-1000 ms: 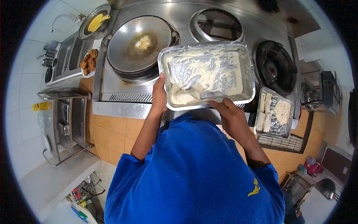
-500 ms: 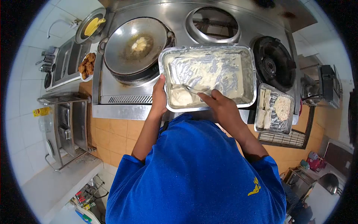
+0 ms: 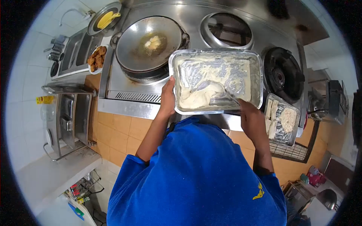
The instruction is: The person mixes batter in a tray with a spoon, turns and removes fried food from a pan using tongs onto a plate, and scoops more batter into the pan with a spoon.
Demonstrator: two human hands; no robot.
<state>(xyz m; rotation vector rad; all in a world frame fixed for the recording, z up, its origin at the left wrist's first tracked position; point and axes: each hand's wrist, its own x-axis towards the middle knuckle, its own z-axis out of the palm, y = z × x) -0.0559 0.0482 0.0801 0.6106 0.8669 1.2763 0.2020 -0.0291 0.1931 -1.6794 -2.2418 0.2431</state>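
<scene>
My left hand [image 3: 168, 97] is closed on the left side of a rectangular metal tray [image 3: 261, 71], its thumb up along the wall. Pale, thick batter [image 3: 201, 95] is heaped at the tray's near left and smeared thinly over the rest of the bottom. With my right hand [image 3: 252, 120] I grip the handle of a metal spoon [image 3: 230, 97], held low over the tray's near right part. The spoon's head is in or against the batter and hard to make out. Behind and left of the tray, a pale battered piece [image 3: 153, 43] lies in oil in a wok [image 3: 130, 56].
A smaller tray [image 3: 297, 128] with pale strips and a pale mixture is at the right, below a black burner [image 3: 283, 75]. A metal ring stand [image 3: 205, 30] is behind. Browned fried pieces [image 3: 97, 58] fill a plate on the left, near a sink [image 3: 69, 56].
My right hand has moved right with the spoon, from the tray's near left. The batter heap now stretches further right. The whole view has shifted slightly.
</scene>
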